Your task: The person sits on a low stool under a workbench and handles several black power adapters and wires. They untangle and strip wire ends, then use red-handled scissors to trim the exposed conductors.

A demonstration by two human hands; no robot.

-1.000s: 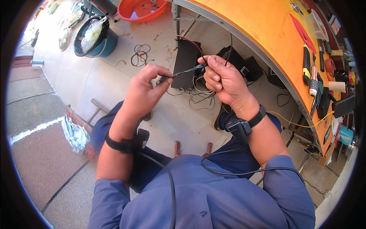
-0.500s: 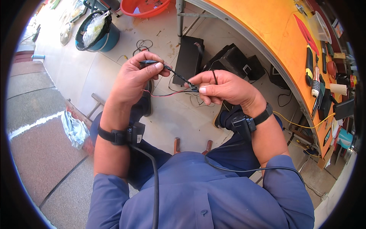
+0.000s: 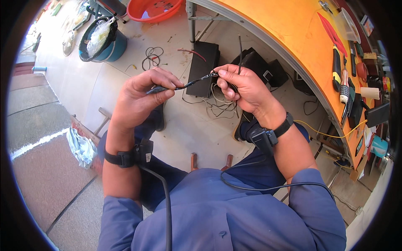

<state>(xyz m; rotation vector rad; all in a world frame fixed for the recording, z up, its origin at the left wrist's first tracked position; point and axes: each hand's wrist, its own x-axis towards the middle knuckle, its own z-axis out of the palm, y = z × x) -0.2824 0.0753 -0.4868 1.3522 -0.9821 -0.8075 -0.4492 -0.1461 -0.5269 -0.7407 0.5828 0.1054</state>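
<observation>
A thin black cable (image 3: 193,83), rough and twisted along its middle, stretches between my two hands above the floor. My left hand (image 3: 146,88) pinches its darker, thicker end between thumb and fingers. At the other end my right hand (image 3: 240,85) is closed on the cable, thumb pressed against the forefinger. A straight black length (image 3: 240,48) rises from behind the right fingers. Beyond the cable, a short red wire (image 3: 193,53) shows over a flat black box (image 3: 204,62); whether it joins the cable I cannot tell.
An orange-topped table (image 3: 293,29) curves along the right, with red-handled shears (image 3: 333,33) and a screwdriver (image 3: 344,85) on it. Black speakers (image 3: 251,67) and loose wires (image 3: 220,106) lie on the floor. A blue bucket (image 3: 115,48) and red basin (image 3: 157,16) stand farther off.
My left hand has lowered and its end of the cable now tilts down. The right hand has turned and risen. The red wire that hung below the cable now shows above it.
</observation>
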